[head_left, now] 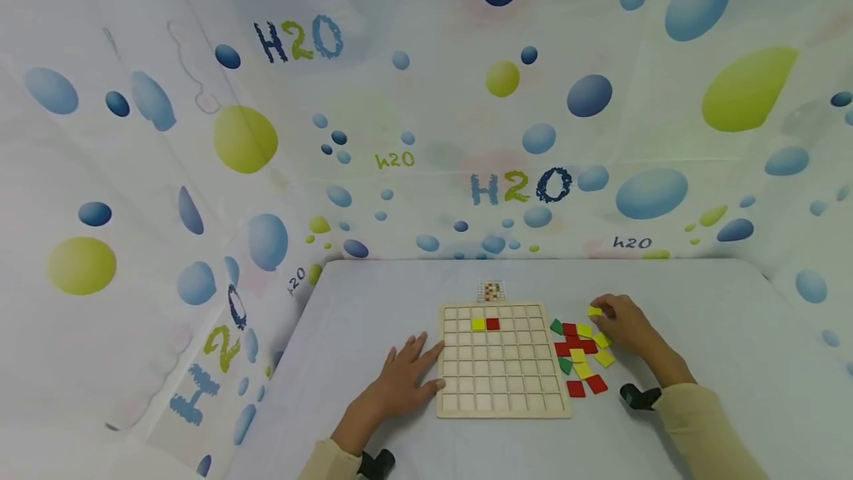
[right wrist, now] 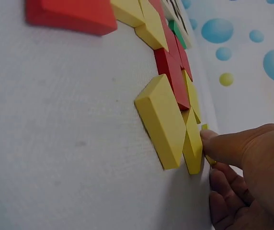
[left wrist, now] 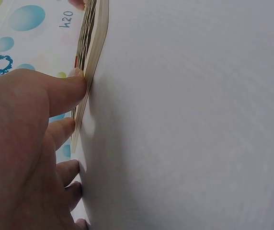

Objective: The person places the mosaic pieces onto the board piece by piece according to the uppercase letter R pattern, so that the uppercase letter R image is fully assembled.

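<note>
A wooden grid board [head_left: 503, 369] lies on the white table, with one yellow tile [head_left: 478, 324] and one red tile [head_left: 492, 324] side by side in its second row. My left hand [head_left: 406, 376] is spread at the board's left edge, thumb and fingertips against the rim; the left wrist view shows the thumb [left wrist: 67, 93] on that edge. At the right, my right hand [head_left: 625, 323] pinches a yellow tile [head_left: 594, 310] between thumb and fingers, beyond the loose pile. In the right wrist view, that tile [right wrist: 205, 128] is mostly hidden behind the thumb.
Loose red [head_left: 576, 389], yellow [head_left: 604, 358] and green [head_left: 565, 366] tiles lie right of the board, some overlapping. A small printed pattern card [head_left: 491, 291] sits just behind the board. A patterned curtain [head_left: 426, 95] hangs behind the table [head_left: 373, 287].
</note>
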A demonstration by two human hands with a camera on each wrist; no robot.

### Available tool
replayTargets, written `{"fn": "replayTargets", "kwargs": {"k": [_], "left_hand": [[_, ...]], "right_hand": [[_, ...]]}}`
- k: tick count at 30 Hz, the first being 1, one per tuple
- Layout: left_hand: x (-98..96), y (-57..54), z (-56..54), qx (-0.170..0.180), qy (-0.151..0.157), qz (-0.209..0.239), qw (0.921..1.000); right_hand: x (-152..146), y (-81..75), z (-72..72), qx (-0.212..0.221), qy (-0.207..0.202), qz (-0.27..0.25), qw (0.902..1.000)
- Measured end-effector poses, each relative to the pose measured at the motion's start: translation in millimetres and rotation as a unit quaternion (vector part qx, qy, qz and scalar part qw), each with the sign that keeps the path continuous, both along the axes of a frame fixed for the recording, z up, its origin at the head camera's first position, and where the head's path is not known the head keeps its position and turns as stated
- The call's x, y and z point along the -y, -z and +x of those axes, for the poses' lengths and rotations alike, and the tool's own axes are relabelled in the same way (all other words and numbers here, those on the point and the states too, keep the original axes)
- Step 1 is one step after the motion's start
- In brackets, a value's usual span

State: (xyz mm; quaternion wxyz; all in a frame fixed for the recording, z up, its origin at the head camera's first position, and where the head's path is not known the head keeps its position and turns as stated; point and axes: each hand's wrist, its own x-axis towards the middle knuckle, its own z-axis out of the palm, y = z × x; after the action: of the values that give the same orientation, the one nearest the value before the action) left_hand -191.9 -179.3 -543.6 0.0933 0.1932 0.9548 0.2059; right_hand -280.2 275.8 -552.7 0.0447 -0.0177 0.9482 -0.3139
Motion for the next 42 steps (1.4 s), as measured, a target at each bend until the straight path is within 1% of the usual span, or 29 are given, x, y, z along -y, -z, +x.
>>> {"fn": "replayTargets", "kwargs": {"k": [6, 12, 14, 17, 24, 28, 32, 36, 42], "left_hand": [[0.0, 1.0, 0.0, 0.001, 0.0, 0.003, 1.0], [-0.8, -0.6, 2.5, -0.007, 0.001, 0.004, 1.0], [-0.7, -1.5, 3.4, -0.009, 0.001, 0.006, 0.9999], [-0.5, -3.2, 4.5, -0.01, 0.001, 0.008, 0.9999], [0.9, -3.1, 3.6, -0.009, 0.002, 0.006, 0.9999], [1.5, -0.4, 1.2, -0.007, 0.002, 0.006, 1.0], [0.8, 1.3, -0.3, -0.005, 0.003, 0.007, 1.0], [0.3, 3.3, -0.5, -0.005, 0.002, 0.0, 1.0], [1.4, 4.7, -0.7, -0.011, -0.002, -0.005, 0.9999]], "right_hand": [[5.5, 0.5, -4.9, -0.006, 0.003, -0.013, 0.9999], [28.5, -3.9, -12.0, 0.009, -0.001, -0.035, 0.9994], [39.9, -6.9, -12.6, 0.009, -0.013, -0.038, 0.9991], [57.5, -9.5, -12.7, -0.007, -0.038, -0.043, 0.9983], [95.5, -0.1, -13.1, -0.05, -0.103, -0.053, 0.992], [112.6, 1.9, -9.8, -0.063, -0.128, -0.05, 0.9885], [126.1, -0.1, -6.6, -0.075, -0.145, -0.043, 0.9857], [134.3, -3.3, -4.7, -0.072, -0.157, -0.044, 0.984], [139.0, -9.2, -2.5, -0.046, -0.168, -0.052, 0.9834]]}}
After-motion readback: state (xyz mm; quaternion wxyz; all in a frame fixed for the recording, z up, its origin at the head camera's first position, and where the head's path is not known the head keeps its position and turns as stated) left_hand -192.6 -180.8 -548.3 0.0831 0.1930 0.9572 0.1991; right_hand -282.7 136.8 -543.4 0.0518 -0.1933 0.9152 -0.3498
